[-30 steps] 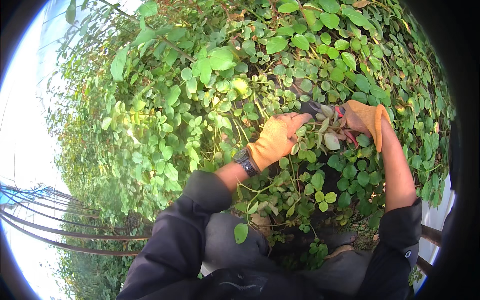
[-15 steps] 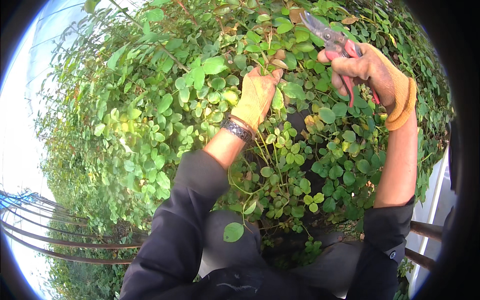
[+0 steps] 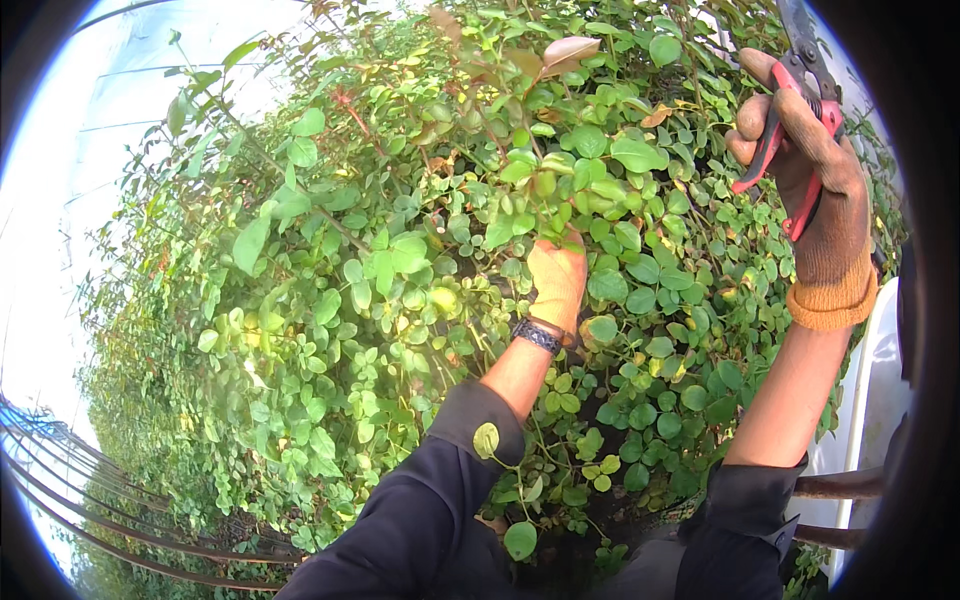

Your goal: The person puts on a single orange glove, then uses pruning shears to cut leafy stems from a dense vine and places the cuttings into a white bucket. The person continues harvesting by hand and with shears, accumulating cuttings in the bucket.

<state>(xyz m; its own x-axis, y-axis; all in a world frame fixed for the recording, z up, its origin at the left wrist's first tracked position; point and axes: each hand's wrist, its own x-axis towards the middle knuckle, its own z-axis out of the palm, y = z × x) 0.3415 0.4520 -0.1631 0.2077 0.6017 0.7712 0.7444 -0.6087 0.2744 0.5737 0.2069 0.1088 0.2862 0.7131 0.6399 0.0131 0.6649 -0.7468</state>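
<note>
Holds red-handled pruners (image 3: 808,58) in curled right hand (image 3: 825,190), upper right; sinks left hand (image 3: 557,278) into central foliage (image 3: 608,285), cannot tell its grip; seemingly leaves much uncut.

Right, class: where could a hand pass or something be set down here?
Between the two brown bars at lower right a gap may admit a hand. The white panel beside the right forearm looks bare, but I can't tell if it's level. Leaves crowd the left hand; the right hand holds pruners.
</note>
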